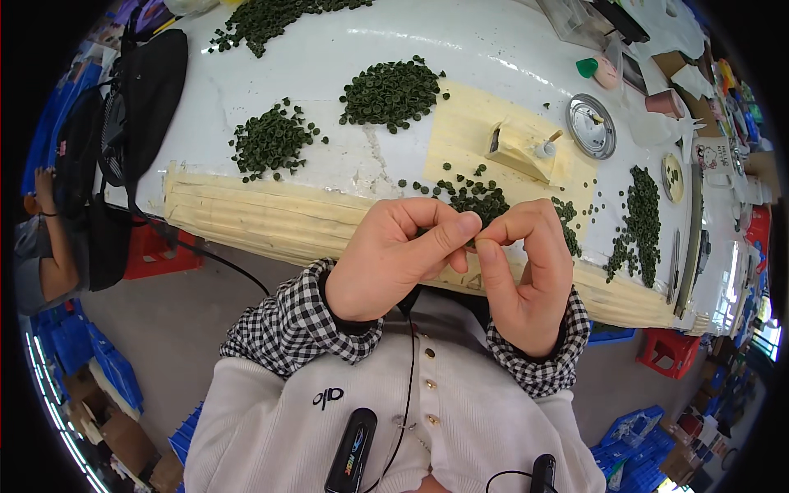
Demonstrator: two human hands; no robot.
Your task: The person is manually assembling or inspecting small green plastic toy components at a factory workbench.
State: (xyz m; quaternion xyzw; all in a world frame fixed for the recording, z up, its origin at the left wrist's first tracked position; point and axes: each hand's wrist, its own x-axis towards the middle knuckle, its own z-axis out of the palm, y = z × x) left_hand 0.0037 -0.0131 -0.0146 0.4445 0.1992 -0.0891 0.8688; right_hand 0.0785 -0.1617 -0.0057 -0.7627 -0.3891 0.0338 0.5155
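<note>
My left hand [403, 255] and my right hand [530, 275] meet over the table's near edge. Thumb and fingers of each are pinched, the tips almost touching. Whatever they hold is too small and covered to make out. Just beyond the fingertips lies a heap of small dark green round pieces [481, 200], partly hidden by my hands. A smaller cluster of the same pieces [566, 215] sits beside my right hand. Farther off, a tape-covered block [522, 156] with a small white-capped part [545, 149] rests on a yellowish sheet [460, 115].
More green heaps [391, 93] lie at the back, left and right [641, 222]. A round metal lid [591, 126], a small dish [672, 178] and tweezers [675, 255] are on the right. A black bag [156, 99] covers the left end, near another person's arm [56, 255].
</note>
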